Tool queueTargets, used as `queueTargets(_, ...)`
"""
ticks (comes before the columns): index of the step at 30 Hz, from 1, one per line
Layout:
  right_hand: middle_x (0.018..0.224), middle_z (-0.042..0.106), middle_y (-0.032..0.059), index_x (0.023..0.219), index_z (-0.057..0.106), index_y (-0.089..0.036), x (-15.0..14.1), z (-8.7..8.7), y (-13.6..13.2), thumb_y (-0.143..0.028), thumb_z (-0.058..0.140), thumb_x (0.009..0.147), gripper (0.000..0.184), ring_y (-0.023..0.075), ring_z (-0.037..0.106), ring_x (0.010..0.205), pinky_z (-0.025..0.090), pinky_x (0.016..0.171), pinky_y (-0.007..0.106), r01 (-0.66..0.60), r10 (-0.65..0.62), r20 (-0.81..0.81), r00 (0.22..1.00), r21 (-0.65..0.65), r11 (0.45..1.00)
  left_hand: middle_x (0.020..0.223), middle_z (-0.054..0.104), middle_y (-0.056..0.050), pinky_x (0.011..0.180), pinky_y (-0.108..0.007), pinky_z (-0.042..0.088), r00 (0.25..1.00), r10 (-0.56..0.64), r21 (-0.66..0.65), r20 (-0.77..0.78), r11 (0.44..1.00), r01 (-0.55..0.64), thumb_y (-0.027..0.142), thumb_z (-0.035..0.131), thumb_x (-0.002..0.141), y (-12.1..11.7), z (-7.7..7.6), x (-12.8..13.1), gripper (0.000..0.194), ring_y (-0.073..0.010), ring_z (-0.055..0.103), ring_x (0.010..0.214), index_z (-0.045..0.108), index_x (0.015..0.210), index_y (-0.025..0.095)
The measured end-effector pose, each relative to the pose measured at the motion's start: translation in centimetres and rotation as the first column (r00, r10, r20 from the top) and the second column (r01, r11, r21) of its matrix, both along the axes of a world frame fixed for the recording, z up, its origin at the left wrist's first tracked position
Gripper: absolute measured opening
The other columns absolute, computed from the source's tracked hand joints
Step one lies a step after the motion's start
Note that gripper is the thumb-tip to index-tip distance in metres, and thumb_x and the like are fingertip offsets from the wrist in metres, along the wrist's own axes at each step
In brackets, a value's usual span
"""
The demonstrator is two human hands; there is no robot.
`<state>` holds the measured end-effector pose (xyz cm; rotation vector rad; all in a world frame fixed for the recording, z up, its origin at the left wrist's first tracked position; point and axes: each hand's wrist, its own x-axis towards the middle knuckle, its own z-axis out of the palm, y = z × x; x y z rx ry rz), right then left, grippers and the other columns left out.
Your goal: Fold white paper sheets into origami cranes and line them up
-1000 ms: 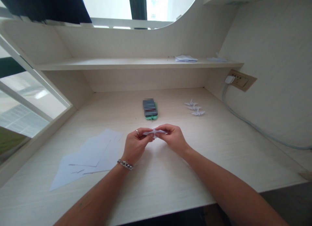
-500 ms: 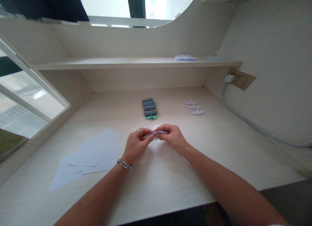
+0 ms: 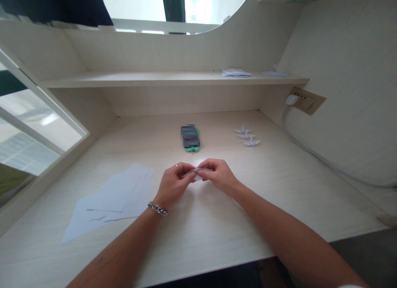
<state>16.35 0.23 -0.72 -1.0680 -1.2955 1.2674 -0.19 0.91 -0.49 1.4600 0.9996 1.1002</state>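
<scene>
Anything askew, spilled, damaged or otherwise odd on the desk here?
Two things: blocky pixels cover most of the green-edged item near the middle, hiding its surface, and the sheets at left overlap unevenly, askew to one another. I see no spill. The held paper is too small to judge for damage.

small folded white paper (image 3: 198, 177), spread sideways, partly covered, pinched between hands (image 3: 173, 182)

The bare left hand (image 3: 171, 183) and bare right hand (image 3: 221, 174) partly hide the small folded white paper (image 3: 199, 177), its creases too tiny to tell. Blocky blurring masks the dark, green-edged rectangular object (image 3: 190, 138), and the picture's top edge cuts off the frameless, curved-edged mirror (image 3: 214, 6).
</scene>
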Motion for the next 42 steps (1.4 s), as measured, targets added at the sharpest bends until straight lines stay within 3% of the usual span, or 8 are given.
queueTargets(7,0.066,0.067,0.0,0.073,0.072,-0.016,-0.09,0.6,-0.29,-0.026,0.075,0.061,0.016,0.0125,0.062,0.063,0.051,0.059,0.025,-0.009,-0.001,-0.099,0.995,-0.095,0.995,0.069,0.071,-0.004,0.062,-0.029,0.058,0.999,0.011,-0.048,0.032,0.999,-0.01,0.028,0.077,0.067,-0.19,0.68,0.02,0.019,-0.0157,0.066,0.06,0.07,0.076,0.013)
queueTargets(14,0.066,0.069,0.0011,0.071,0.073,-0.016,0.25,0.53,-0.13,-0.022,0.073,0.062,0.012,0.0132,0.063,0.064,0.052,0.06,0.026,-0.038,0.036,-0.075,0.997,-0.026,0.999,0.068,0.072,-0.004,0.061,-0.027,0.056,0.998,0.013,-0.059,0.056,0.998,-0.01,0.026,0.078,0.064,-0.39,0.83,0.0,0.019,-0.0154,0.067,0.06,0.07,0.075,0.013)
queueTargets(26,0.072,0.071,0.0026,0.076,0.076,-0.015,0.49,0.52,-0.06,-0.024,0.075,0.06,0.018,0.0158,0.066,0.067,0.058,0.067,0.031,-0.132,0.11,-0.159,0.981,-0.132,0.982,0.062,0.067,-0.001,0.056,-0.024,0.053,0.999,0.04,-0.109,0.008,0.993,-0.039,0.019,0.071,0.064,-0.18,0.98,-0.03,0.006,-0.0127,0.062,0.057,0.07,0.068,0.015)
queueTargets(42,0.067,0.066,-0.0001,0.071,0.071,-0.015,0.3,0.33,-0.16,-0.022,0.074,0.061,0.013,0.013,0.064,0.062,0.057,0.059,0.028,-0.06,0.048,-0.1,0.994,-0.121,0.991,0.066,0.069,-0.002,0.056,-0.023,0.051,1.0,0.009,-0.16,0.02,0.987,-0.006,0.022,0.076,0.062,-0.07,0.49,-0.1,0.015,-0.0122,0.061,0.058,0.072,0.075,0.014)
